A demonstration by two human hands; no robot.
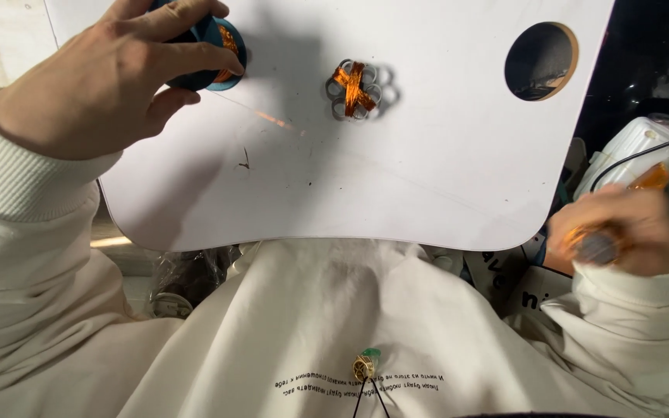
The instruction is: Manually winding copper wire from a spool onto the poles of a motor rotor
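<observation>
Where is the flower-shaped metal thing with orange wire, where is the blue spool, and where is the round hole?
Flower-shaped metal piece (354, 90), head view, on the orange wire crossing its middle.
Blue spool (224, 40), head view, on its rim beside the left hand's fingers.
Round hole (540, 60), head view, on its dark opening in the white board.

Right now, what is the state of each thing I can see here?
Left hand: closed around the spool, on the board.
Spool: blue, copper wire wound on it, gripped.
Ring cluster: lying free on the board, crossed with copper wire.
Board: white, flat, round hole at right.
Right hand: blurred, off the board, closed around something.
</observation>
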